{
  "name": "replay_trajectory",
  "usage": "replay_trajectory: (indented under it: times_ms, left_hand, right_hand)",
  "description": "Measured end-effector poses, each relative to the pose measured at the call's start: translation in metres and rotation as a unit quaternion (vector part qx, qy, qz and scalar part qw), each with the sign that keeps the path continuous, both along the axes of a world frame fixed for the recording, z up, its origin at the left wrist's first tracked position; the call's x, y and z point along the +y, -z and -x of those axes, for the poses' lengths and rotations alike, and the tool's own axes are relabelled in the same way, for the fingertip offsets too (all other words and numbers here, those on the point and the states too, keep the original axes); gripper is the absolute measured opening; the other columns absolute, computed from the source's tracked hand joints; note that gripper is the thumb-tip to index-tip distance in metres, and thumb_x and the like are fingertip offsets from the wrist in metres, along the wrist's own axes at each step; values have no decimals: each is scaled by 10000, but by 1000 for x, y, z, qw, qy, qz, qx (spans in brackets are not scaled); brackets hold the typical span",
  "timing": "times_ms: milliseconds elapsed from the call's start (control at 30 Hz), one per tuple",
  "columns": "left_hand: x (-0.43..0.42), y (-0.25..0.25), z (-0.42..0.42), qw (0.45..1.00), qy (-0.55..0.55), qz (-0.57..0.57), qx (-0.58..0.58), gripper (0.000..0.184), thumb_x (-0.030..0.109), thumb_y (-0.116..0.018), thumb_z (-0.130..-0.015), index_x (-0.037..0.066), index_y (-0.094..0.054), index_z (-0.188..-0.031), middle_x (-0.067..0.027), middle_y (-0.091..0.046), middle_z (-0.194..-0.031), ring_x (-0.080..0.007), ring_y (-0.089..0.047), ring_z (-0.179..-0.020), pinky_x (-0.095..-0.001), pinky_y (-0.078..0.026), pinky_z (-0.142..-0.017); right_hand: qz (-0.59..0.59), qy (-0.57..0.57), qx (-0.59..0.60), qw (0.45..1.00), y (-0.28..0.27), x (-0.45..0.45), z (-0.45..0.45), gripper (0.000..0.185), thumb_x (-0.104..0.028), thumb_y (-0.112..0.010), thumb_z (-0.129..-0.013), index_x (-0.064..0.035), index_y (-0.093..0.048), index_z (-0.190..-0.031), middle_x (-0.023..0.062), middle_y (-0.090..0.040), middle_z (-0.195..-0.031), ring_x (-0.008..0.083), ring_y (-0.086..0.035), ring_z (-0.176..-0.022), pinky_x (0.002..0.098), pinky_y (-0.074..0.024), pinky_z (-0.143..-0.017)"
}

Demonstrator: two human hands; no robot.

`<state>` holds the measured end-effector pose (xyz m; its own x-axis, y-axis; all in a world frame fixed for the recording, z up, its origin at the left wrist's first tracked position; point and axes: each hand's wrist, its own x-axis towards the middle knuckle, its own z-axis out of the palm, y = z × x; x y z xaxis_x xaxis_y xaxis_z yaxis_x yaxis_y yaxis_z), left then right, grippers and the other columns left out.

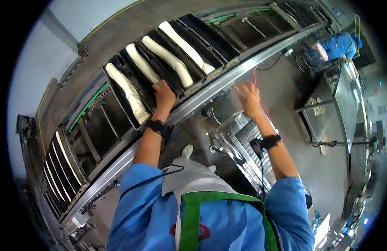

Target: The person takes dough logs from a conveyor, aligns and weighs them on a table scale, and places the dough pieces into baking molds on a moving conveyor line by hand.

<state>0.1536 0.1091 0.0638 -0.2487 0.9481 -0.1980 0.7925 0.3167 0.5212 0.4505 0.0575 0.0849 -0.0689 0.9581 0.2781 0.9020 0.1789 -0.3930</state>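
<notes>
Pale dough strips lie lengthwise in black bread tins on a conveyor. My left hand is at the near end of the second dough strip, its fingers curled onto the dough and partly hiding that end. Left of it lies a creased dough strip; to the right are a bent dough strip and another dough strip with a lump at its near end. My right hand hangs in the air right of the conveyor rail, fingers bent and apart, holding nothing.
The metal conveyor rail runs between me and the tins. A metal frame with a mesh belt stands below my right hand. More filled tins sit at the far left. A person in blue is near a metal table.
</notes>
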Motion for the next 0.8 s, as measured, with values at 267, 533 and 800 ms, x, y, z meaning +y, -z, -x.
replay_trajectory:
  times_ms: [267,533,800]
  left_hand:
    - [12,12,13,994,83,-45,53,368,56,-463,-752,0,-301,-1077,-281,-250,-1133,-446,-482,-837,-459,-426,-719]
    - [-14,-27,7,996,54,29,71,418,130,-419,-797,12,-283,-1174,-292,-225,-1198,-403,-511,-840,-436,-452,-671]
    - [-40,-20,42,996,25,13,90,435,101,-440,-779,21,-293,-1180,-268,-229,-1192,-446,-475,-868,-443,-441,-700]
  right_hand:
    - [325,183,-112,921,77,-278,-210,665,-242,-668,-604,-110,-363,-1180,231,-308,-1218,386,-352,-1074,434,-335,-866]
    - [374,373,-163,833,46,-388,-190,670,-116,-693,-541,-112,-374,-1130,145,-384,-1121,332,-372,-1049,497,-368,-791]
    - [148,348,157,912,-58,-302,-215,372,-12,-587,-599,-18,-457,-948,110,-522,-868,202,-514,-813,308,-416,-660]
